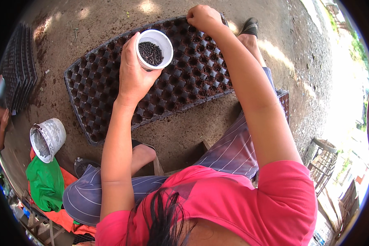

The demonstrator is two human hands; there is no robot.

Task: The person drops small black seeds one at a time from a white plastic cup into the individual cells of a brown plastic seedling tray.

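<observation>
My left hand (133, 78) grips a white plastic cup (166, 48) partly filled with small dark, round seeds (151, 53), held over the black seedling tray (102, 86). The tray lies on the ground, its many cells filled with dark brown soil to varying levels. At the tray's far right corner, my right hand (203, 17) is closed, fingertips bent down over a cell; whatever they may hold is hidden.
Stacked black trays (20, 69) and part of another person (0, 123) are at left. A stained white bucket (47, 139) lies by green (45, 180) and orange cloths. My feet flank the tray. A metal rack (322, 164) stands at right.
</observation>
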